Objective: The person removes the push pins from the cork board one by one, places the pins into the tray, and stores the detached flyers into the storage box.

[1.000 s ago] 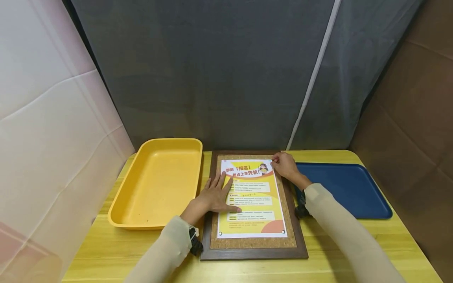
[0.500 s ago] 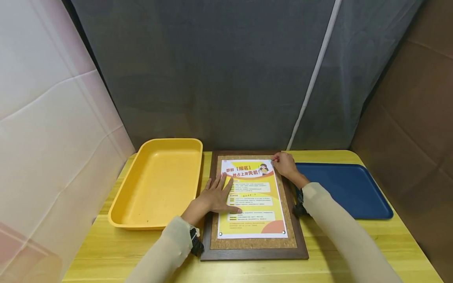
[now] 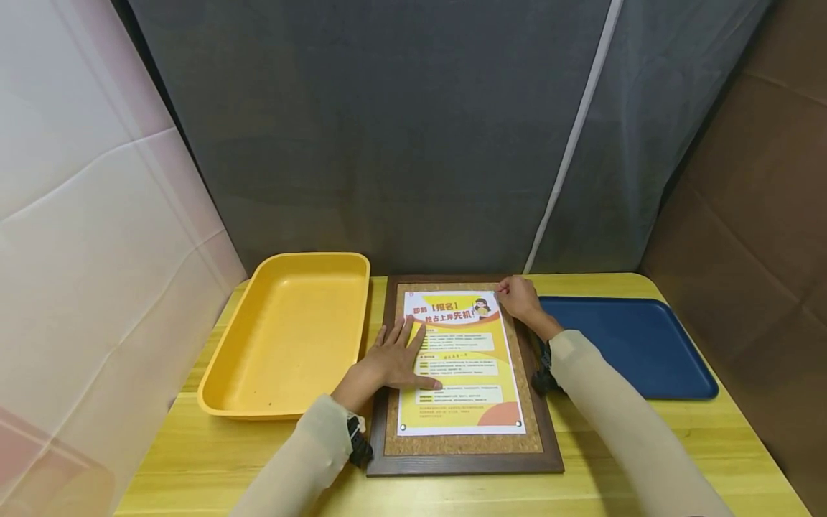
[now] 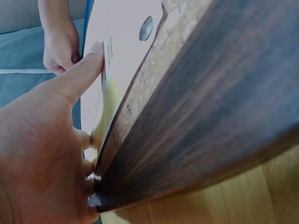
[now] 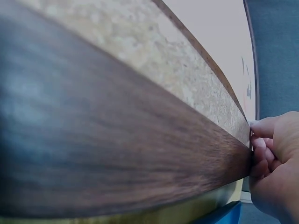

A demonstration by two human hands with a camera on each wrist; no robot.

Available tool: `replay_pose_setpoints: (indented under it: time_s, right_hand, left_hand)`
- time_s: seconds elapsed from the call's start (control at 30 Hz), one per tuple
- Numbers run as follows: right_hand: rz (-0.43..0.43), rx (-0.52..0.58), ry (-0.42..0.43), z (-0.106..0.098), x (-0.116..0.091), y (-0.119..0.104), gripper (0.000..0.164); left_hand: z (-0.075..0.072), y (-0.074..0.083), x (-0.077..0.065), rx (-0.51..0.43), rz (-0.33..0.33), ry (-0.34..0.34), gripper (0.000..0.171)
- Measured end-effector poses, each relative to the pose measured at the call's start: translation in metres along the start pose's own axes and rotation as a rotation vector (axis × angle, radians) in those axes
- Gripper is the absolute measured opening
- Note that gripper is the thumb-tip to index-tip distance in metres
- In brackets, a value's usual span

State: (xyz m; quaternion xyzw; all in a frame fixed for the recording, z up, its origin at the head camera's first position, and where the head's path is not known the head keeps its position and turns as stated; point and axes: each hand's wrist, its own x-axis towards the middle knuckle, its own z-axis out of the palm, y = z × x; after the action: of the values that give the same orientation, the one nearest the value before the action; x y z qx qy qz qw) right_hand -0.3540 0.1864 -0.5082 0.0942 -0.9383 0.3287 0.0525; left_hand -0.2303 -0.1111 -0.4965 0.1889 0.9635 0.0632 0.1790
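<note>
On a wooden table, a dark-framed corkboard is lying between a yellow tray at left and a blue tray at right. A printed poster is lying on the cork. The left hand is resting on its left side, fingers spread apart. The right hand is bending its fingers together at the top right corner; whether they are gripping anything, I cannot tell. Two silver pins are sitting at the lower corners.

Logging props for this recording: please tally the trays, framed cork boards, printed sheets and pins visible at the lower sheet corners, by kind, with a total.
Trays: 2
Framed cork board: 1
Printed sheet: 1
Lower-corner pins: 2
Total: 6
</note>
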Motion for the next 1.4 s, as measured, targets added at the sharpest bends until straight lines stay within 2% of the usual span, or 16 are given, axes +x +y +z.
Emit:
replay_pose_setpoints:
  time_s: [0.3,0.37,0.6,0.9,1.4]
  right_hand:
    - [0.012,-0.015,-0.015,-0.001,0.001,-0.002,0.015]
    - [0.009,-0.016,-0.017,-0.001,0.003,-0.001,0.015]
    - [0.034,-0.018,-0.045,-0.001,0.005,0.001,0.014]
    - [0.051,0.006,-0.080,-0.001,0.003,0.000,0.014]
    - [0.067,0.068,-0.148,-0.003,0.004,0.002,0.018]
  left_hand:
    - [0.001,0.002,-0.002,-0.015,-0.001,0.012,0.128]
    - [0.004,-0.002,0.002,0.001,0.007,0.022,0.130]
    - [-0.010,0.007,-0.009,0.002,-0.013,-0.003,0.123]
    - [-0.007,0.009,-0.010,0.040,-0.025,0.006,0.122]
    - [-0.007,0.010,-0.008,0.026,-0.028,0.000,0.123]
